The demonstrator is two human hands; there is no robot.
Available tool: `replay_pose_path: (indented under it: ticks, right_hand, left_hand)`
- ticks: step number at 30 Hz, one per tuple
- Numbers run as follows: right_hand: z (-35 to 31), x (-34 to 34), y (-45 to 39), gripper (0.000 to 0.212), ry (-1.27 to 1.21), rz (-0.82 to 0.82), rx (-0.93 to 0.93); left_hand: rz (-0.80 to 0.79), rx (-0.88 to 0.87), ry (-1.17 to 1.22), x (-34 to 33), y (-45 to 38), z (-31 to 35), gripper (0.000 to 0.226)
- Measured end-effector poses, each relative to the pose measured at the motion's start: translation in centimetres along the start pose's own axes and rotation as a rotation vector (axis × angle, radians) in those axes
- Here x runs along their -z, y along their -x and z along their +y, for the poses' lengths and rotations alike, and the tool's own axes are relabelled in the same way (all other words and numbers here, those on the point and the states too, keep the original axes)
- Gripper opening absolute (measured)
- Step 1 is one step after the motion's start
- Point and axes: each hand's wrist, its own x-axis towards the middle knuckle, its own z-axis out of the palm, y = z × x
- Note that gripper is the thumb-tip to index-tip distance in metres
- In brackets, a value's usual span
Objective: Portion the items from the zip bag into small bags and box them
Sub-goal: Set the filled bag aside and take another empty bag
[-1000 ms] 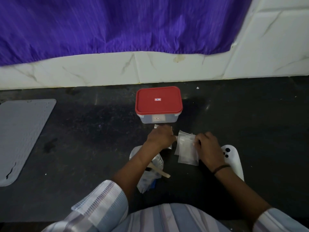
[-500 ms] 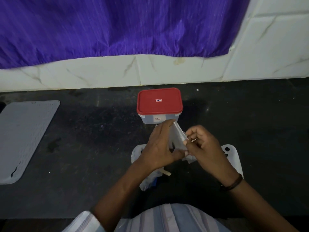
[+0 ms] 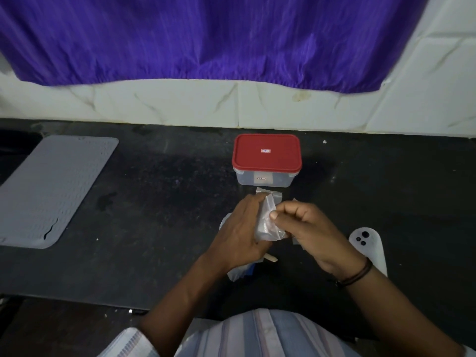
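A small clear bag [image 3: 268, 222] is lifted off the black counter between my hands. My left hand [image 3: 239, 228] holds its left side, and my right hand [image 3: 306, 228] pinches its right edge with thumb and forefinger. Under my left hand lies the larger zip bag [image 3: 238, 271], with the tip of a wooden stick [image 3: 271, 258] poking out of it. More small clear bags [image 3: 275, 195] lie just beyond my hands. Behind them stands a clear plastic box [image 3: 265, 177] with its red lid [image 3: 266, 153] closed.
A grey ribbed mat [image 3: 51, 189] lies at the left of the counter. A white phone [image 3: 369, 249] lies face down by my right wrist. White marble wall and a purple cloth [image 3: 206, 37] close off the back.
My hands have picked one small bag up from the pile on the counter and now hold it raised between them. The head view has also shifted slightly.
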Motion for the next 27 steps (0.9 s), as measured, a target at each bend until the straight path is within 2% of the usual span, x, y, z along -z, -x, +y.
replay_pose_path:
  ticks: [4, 8, 10, 13, 14, 17, 23, 27]
  right_hand:
    - [-0.3, -0.2, -0.5, 0.020, 0.110, 0.018, -0.076]
    - [-0.2, -1.1, -0.9, 0.020, 0.060, 0.041, -0.133]
    - [-0.1, -1.5, -0.8, 0.018, 0.028, 0.055, -0.127]
    - [-0.4, -2.2, -0.6, 0.022, -0.064, 0.080, -0.102]
    - [-0.4, -2.4, -0.6, 0.025, -0.112, 0.091, -0.106]
    - [-0.3, -2.7, -0.6, 0.031, -0.221, 0.075, -0.186]
    - [-0.1, -2.6, -1.0, 0.028, -0.391, -0.063, -0.355]
    - [-0.2, -2.5, -0.9, 0.017, -0.405, -0.124, -0.388]
  left_hand:
    - [0.026, -0.015, -0.082, 0.3, 0.5, -0.3, 0.066]
    - [0.046, 0.012, -0.139, 0.1, 0.8, 0.0, 0.080]
    - [0.064, 0.024, -0.083, -0.1, 0.6, 0.3, 0.071]
    - [0.137, 0.025, 0.082, 0.0, 0.6, 0.5, 0.041]
    - [0.172, 0.033, 0.106, 0.0, 0.8, 0.6, 0.039]
    - [0.226, 0.057, 0.148, 0.1, 1.1, 0.4, 0.044]
    - [0.225, 0.052, 0.242, 0.1, 1.5, -0.6, 0.045]
    - [0.198, 0.063, 0.265, 0.4, 1.5, -0.8, 0.044]
